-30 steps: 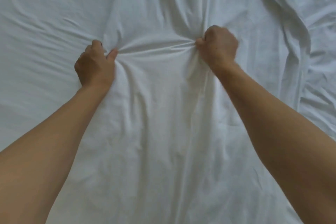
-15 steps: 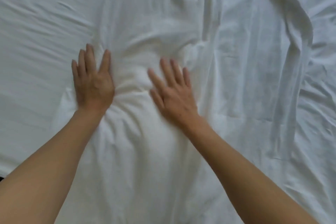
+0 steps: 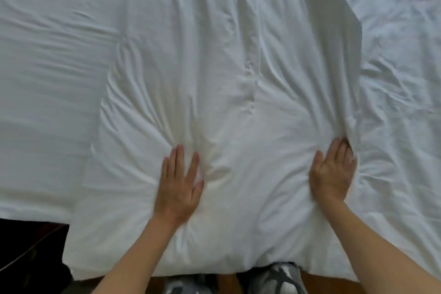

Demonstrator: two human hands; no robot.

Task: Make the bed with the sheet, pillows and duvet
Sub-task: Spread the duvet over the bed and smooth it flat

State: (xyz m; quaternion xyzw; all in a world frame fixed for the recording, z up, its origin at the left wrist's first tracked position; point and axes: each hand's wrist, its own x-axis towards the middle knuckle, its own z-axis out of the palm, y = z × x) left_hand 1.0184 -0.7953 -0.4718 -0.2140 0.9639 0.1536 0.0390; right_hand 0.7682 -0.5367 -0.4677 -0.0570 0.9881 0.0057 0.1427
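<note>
From the head camera, looking down over the near edge of the bed, a white duvet (image 3: 214, 93) lies folded into a long band that runs from the near edge away toward the far side, its surface puffed and creased. It rests on top of a white sheet (image 3: 47, 79), which shows smoother to the left and more rumpled to the right.

The left hand (image 3: 177, 185) lies flat on the duvet near the bed's near edge, fingers straight and slightly spread, palm pressing down into the padding and holding nothing. Shallow folds fan out from under its fingertips.

The right hand (image 3: 333, 174) is also flat and gripping nothing, fingers straight and together, pressing on the duvet's right edge (the fingertips sink into a deep crease there, so their ends are partly hidden). Just beside it the duvet's edge drops to the wrinkled sheet.

The duvet's near end hangs over the bed's near edge. Below it show grey-and-white patterned shoes (image 3: 276, 278) on a brownish floor (image 3: 334, 284), and at the lower left a dark area beside the bed.
</note>
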